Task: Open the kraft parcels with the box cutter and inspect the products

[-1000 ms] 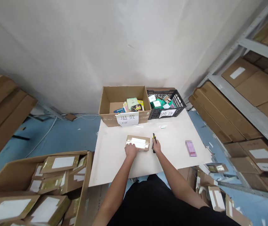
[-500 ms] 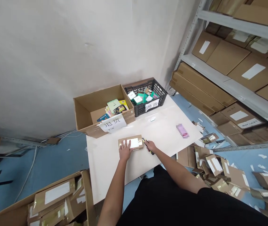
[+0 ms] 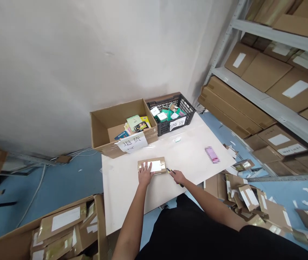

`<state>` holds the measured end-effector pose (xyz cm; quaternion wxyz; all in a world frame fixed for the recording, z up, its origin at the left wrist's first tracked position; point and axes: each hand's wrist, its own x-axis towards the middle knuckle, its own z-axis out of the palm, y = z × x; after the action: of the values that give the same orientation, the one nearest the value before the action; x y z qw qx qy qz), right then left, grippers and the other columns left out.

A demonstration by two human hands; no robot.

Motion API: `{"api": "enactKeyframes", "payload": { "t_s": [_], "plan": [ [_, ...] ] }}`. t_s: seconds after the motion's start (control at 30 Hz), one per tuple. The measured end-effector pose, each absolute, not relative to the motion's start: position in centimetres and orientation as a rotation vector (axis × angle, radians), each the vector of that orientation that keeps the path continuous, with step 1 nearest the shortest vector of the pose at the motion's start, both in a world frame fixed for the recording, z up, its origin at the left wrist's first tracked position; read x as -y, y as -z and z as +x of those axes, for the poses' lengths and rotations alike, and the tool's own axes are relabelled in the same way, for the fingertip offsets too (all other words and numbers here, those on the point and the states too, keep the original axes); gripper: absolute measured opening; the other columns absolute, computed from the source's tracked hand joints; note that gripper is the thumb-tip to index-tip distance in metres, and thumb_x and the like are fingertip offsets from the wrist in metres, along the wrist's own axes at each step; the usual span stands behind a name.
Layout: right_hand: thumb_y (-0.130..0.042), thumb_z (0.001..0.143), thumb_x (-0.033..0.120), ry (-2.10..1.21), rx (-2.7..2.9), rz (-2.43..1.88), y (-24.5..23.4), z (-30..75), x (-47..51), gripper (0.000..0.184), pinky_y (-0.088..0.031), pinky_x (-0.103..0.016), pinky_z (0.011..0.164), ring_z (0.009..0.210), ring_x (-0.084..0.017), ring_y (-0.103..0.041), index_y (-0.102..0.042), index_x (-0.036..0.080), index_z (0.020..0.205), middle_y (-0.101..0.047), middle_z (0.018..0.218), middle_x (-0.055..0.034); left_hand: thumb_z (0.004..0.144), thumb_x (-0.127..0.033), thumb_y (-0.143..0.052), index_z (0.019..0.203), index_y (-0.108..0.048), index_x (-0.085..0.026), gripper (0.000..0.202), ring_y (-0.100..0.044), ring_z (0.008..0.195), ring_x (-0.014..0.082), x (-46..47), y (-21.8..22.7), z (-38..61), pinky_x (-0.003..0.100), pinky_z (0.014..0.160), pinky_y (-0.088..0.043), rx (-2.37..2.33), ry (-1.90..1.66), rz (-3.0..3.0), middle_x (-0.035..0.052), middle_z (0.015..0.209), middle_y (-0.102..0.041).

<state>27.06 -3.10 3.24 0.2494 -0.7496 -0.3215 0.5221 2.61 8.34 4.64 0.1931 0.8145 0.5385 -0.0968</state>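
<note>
A small taped cardboard parcel (image 3: 156, 165) with a white label lies flat on the white table (image 3: 194, 151). My left hand (image 3: 145, 173) rests on its left end, fingers spread flat. My right hand (image 3: 178, 177) is closed round a black and yellow utility knife (image 3: 170, 170), whose tip points at the parcel's right edge.
At the table's back stand an open cardboard box (image 3: 102, 126) with booklets and a black plastic crate (image 3: 182, 112) with small packs, each with a paper sign. A pink item (image 3: 212, 154) lies to the right. Parcels fill a box (image 3: 61, 227) lower left. Shelves (image 3: 267, 97) and torn packaging (image 3: 251, 198) are on the right.
The view swung to the right and tilted. My right hand with the knife moved from beside the parcel to its right edge. My left hand stayed on the parcel.
</note>
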Motion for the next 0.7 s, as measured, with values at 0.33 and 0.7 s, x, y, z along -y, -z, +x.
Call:
{"api": "enactKeyframes", "payload": {
  "t_s": [0.33,0.7],
  "plan": [
    [-0.072,0.082,0.069,-1.121,0.866,-2.337,-2.3,21.7,-1.3,0.06,-0.055,-0.034,0.076,0.098,-0.031,-0.075,-0.054,0.022,0.114,-0.075,0.108,-0.0132,0.105,-0.041,-0.036,0.165,-0.033,-0.023,0.062,-0.021,0.16,0.0338,-10.9,-7.3,1.8,0.053,0.124,-0.029,-1.635,0.289,2.116,0.0135,0.172,-0.032],
    [-0.067,0.093,0.058,-1.057,1.294,-2.338,-6.6,23.4,-12.0,0.047,-0.052,-0.032,0.086,0.112,-0.031,-0.073,-0.059,0.02,0.12,-0.077,0.117,-0.0157,0.094,-0.018,-0.051,0.142,-0.06,-0.021,0.049,-0.058,0.135,0.0326,-7.9,-7.7,3.2,0.044,0.105,-0.05,-1.549,0.384,2.096,0.0177,0.147,-0.061]
  ]
}}
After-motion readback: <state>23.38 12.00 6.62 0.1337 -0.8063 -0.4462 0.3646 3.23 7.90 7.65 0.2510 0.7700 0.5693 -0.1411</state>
